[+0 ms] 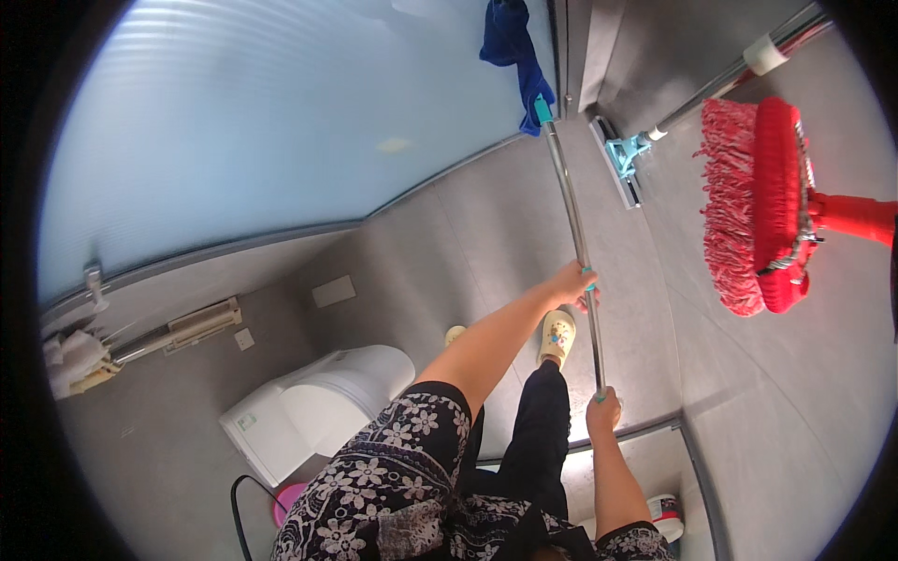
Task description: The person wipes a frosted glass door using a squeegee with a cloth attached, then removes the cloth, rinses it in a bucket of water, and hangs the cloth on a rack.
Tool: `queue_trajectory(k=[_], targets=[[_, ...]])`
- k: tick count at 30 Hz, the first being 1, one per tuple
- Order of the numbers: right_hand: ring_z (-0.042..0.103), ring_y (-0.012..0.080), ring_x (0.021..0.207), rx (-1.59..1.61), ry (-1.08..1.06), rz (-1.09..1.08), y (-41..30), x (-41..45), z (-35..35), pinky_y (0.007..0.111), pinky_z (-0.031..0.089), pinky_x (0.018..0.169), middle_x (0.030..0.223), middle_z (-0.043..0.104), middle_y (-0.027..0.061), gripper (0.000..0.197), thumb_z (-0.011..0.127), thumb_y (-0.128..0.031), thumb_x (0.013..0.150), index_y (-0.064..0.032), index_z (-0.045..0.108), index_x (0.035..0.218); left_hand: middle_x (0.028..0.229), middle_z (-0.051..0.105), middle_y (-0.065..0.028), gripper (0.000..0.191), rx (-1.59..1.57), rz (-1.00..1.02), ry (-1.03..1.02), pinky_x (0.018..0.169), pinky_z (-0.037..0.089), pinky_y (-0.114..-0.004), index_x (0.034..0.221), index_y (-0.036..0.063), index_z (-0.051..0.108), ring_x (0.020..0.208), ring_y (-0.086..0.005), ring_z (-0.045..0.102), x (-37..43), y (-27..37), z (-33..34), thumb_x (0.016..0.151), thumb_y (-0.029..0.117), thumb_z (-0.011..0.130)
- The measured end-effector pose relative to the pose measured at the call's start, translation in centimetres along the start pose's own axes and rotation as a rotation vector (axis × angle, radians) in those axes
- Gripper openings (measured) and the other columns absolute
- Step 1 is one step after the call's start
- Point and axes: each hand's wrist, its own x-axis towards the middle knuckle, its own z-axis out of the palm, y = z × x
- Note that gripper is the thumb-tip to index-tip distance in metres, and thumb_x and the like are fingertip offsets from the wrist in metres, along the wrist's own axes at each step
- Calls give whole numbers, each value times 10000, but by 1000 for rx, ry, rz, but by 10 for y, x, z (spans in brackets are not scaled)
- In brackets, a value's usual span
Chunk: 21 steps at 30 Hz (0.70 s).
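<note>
My left hand (574,284) is wrapped around the middle of a metal telescopic pole (570,189), near a teal collar. Lower down, my right hand (604,414) grips the pole's near end by its teal cap. At the far end, a teal connector (542,109) joins the pole to a dark blue cloth (511,42). The cloth hangs in folds in front of the frosted glass panel (245,119), close to its dark right-hand frame. Whether it presses on the glass I cannot tell.
A squeegee-like flat mop (621,160) stands by the right wall. A red-and-white string mop head (751,207) juts in at right. A white toilet (323,407) and a pink basin (286,501) are at lower left. A white bucket (665,515) sits at lower right.
</note>
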Motion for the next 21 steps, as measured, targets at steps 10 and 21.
queue_trajectory(k=[10,21], targets=[[562,419,750,-15,3,80,34,94,54,484,433,647,760,580,233,206,607,-185,762,-19,502,825,837,576,-139,271,-11,-46,-47,609,531,-441,1037,31,402,718,-300,633,116,-26,-6,823,179,477],[578,391,742,91,-95,-80,42,138,180,456,456,657,738,588,223,182,601,-149,705,3,562,798,818,581,-132,266,78,58,25,554,532,-401,1011,24,403,669,-266,635,146,-69,-56,828,198,487]])
